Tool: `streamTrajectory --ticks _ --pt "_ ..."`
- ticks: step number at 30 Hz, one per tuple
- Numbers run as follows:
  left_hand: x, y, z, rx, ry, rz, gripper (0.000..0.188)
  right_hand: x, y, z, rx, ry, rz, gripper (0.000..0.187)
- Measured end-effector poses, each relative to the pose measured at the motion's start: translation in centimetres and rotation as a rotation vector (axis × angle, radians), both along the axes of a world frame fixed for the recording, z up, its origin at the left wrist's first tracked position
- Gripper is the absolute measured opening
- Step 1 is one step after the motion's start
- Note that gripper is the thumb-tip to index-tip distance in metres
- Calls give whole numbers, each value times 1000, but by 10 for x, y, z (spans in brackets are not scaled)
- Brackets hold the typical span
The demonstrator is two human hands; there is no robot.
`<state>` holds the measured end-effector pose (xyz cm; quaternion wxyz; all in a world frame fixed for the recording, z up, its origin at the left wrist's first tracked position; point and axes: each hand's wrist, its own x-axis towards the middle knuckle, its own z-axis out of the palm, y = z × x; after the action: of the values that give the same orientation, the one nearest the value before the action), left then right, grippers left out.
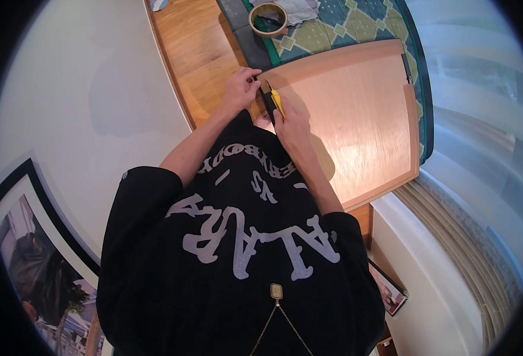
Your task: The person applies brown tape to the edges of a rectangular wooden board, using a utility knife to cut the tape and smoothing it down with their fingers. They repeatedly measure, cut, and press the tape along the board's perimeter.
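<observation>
My right hand [293,123] grips a yellow utility knife [277,102], its tip pointing at the near left corner of a flat wooden panel [356,118]. Beside that corner, the thumb and fingers of my left hand [242,90] are pinched together at the panel's edge; what they hold, if anything, is too small to tell. Strips of brown tape [338,57] run along the panel's far and right edges. A dark edge [268,102] shows on the left side, below the knife tip.
The panel rests on a bed with a green patterned cover [333,29]. A tape roll [268,21] lies on the bed beyond it, by a crumpled pale cloth [300,10]. Wooden floor [196,47] and a white wall [89,89] are at left, sheer curtains [481,118] at right.
</observation>
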<state>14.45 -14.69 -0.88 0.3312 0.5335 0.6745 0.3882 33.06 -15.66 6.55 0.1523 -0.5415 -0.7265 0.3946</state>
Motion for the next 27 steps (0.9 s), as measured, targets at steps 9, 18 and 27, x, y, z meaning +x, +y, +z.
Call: streamTrajectory --ticks 9,18,27 --pt "-5 5 -1 39 120 -35 33 29 -24 17 52 141 -140 32" --pt "54 89 57 314 160 -325 34 158 141 7 90 -66 -477 28" --pt "130 223 -1 318 222 -527 29 235 286 -20 179 -456 -335 35"
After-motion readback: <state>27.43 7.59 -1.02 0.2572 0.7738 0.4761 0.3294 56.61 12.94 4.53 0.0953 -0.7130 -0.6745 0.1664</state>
